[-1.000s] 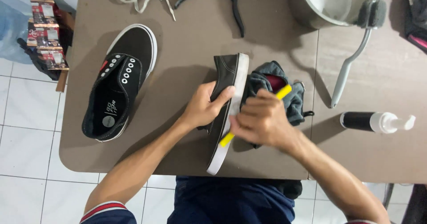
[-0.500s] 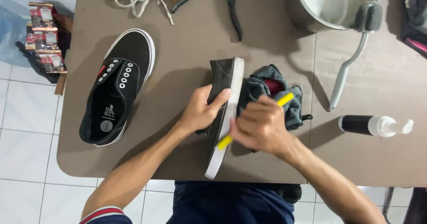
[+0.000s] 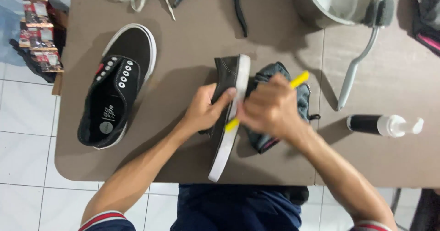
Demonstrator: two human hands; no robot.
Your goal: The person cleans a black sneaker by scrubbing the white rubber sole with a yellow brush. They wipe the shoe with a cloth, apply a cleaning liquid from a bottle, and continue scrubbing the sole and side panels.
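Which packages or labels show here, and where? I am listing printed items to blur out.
Stack of small packets: left edge, beside the table, red, white and dark.
Pump bottle: lying on the table at right, black body, white pump.
Round insole label: inside the left black shoe, pale grey.

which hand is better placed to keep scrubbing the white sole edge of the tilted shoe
Right. The right hand already grips the yellow brush against the shoe sole edge; the left hand is busy steadying the shoe.
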